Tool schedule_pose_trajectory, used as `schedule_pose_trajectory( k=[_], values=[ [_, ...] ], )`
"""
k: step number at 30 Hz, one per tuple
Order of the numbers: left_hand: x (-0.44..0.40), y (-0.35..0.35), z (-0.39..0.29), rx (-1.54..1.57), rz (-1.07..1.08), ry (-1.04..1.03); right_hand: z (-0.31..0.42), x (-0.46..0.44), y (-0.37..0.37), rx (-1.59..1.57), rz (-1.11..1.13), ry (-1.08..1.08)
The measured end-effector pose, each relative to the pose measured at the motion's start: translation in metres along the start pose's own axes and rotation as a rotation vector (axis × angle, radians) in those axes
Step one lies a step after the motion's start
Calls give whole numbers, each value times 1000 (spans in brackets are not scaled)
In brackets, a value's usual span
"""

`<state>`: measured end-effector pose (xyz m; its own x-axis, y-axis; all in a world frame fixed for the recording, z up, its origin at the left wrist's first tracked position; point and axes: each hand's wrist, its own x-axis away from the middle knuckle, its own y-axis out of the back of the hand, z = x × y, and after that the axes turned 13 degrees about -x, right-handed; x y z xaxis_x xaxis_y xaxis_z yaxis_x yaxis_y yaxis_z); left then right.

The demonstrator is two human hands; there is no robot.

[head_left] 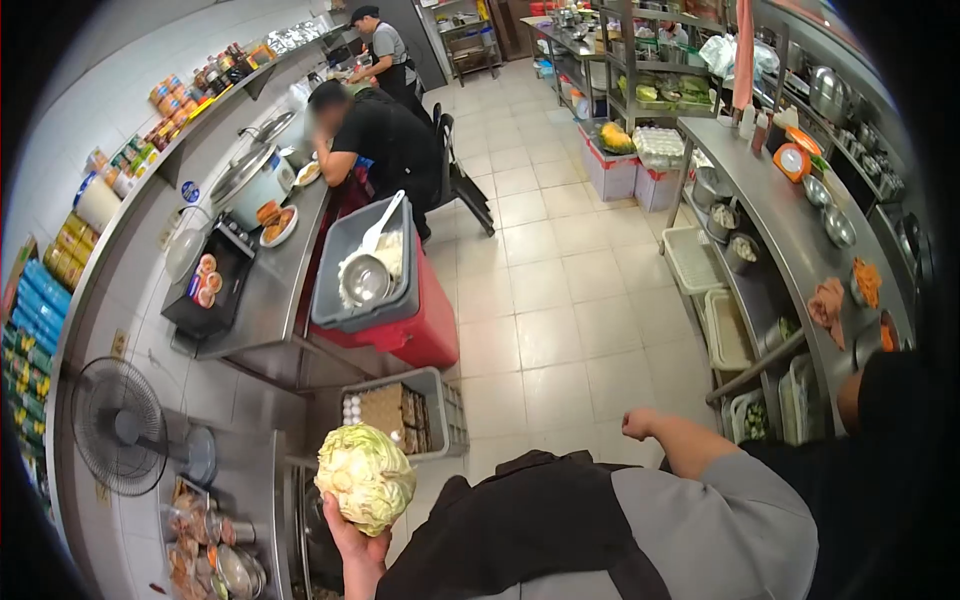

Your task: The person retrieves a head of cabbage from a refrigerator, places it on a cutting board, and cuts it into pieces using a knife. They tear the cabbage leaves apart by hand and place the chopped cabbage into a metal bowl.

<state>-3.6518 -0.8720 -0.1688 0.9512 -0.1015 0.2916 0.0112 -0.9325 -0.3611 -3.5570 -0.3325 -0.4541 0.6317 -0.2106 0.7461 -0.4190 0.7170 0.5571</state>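
A pale green cabbage [366, 478] rests in my left hand [352, 540], whose fingers curve round its lower side. It is held up at the lower left, over the floor beside a metal table [268, 500]. My right hand [638, 424] hangs out over the tiled floor at lower centre, curled into a fist with nothing visible in it. Just beyond the cabbage, a grey crate [450, 415] holds egg trays [395, 415].
A red bin [425, 340] carries a grey tub [335, 300] with a white ladle. One person [390, 140] sits by the left counter; another [385, 50] stands farther back. A dark-sleeved person [880, 430] is close at right, beside a steel counter [745, 170]. A fan [125, 425] stands at left.
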Motion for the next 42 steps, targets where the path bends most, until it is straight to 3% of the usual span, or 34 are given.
schedule_pose_trajectory(
  k=[2,5,7,9,12,14,17,26,35,40,42],
  values=[
    [-49,-16,-3,18,65,39,36,-5,63,-286,-66,-96],
    [-130,-43,-5,35,155,66,22,-66,122,-396,-273,36],
    [-190,-73,-5,34,166,102,0,-101,150,-407,-378,-19],
    [-258,-101,-3,57,213,126,-15,-101,180,-355,-333,-38],
    [-374,-146,6,46,346,137,-44,-91,202,-479,-228,-388],
    [-432,-188,-2,63,384,221,-17,-47,216,-477,-270,-429],
    [-515,-267,-22,54,496,286,-7,-54,237,-624,-239,-525],
    [-718,-494,-37,58,673,238,12,-180,363,-878,-277,-574],
    [-860,-651,-65,-25,522,153,-33,-369,619,-890,-263,-505],
    [-945,-715,-71,41,463,165,-25,-498,809,-843,-441,-283],
    [-988,-739,-69,1,444,154,7,-525,876,-927,-534,-300]
  ],
)
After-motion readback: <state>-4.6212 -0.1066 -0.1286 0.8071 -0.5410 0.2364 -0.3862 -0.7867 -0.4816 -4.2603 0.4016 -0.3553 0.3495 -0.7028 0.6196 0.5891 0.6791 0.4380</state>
